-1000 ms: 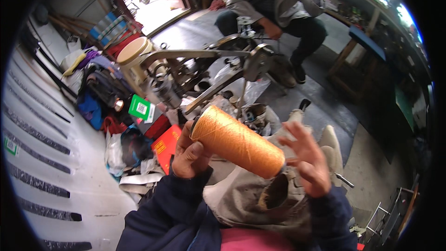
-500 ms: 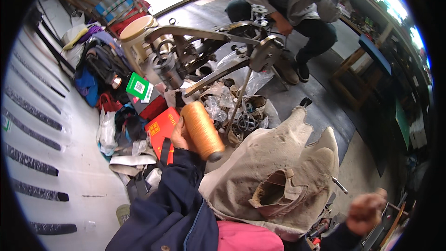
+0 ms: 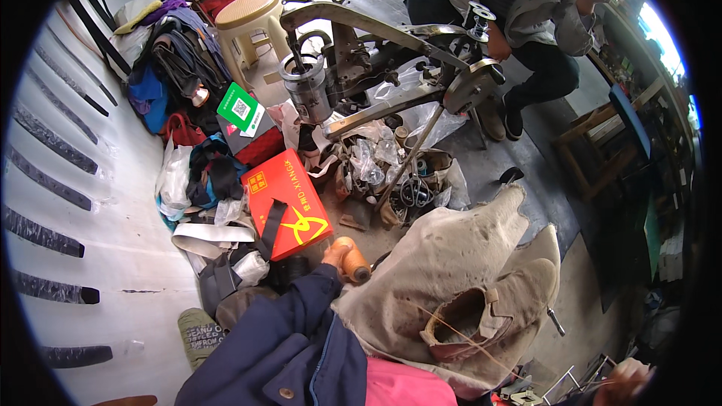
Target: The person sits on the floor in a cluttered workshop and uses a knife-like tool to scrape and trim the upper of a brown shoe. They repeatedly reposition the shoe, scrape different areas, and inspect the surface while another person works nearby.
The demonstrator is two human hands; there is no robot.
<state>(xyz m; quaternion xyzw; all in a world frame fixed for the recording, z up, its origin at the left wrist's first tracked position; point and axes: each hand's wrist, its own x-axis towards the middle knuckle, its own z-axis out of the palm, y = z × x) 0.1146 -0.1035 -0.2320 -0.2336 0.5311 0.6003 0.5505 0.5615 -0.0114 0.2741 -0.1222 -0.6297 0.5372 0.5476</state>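
My left hand (image 3: pixel 332 255) is closed round a spool of orange thread (image 3: pixel 352 260), held low in front of the red box. A strand of thread (image 3: pixel 462 334) runs slantwise over the shoe toward my right hand (image 3: pixel 626 382). That hand is blurred at the lower right rim, its fingers curled in, seemingly on the thread's end. A worn beige apron (image 3: pixel 421 256) covers my lap. On it lies a beige shoe (image 3: pixel 519 304), its opening facing me.
Ahead stands a hand-cranked sewing machine (image 3: pixel 361 41), with bags of odds and ends (image 3: pixel 383 158) below it. A red box (image 3: pixel 289 199) lies to the left near a cream stool (image 3: pixel 248 11). Beyond the machine sits another person (image 3: pixel 526 22). A wooden stool (image 3: pixel 602 124) stands at right.
My left hand has lowered the spool toward my lap. My right hand has moved down and outward to the rim, and a thread now stretches across the shoe. The view has shifted.
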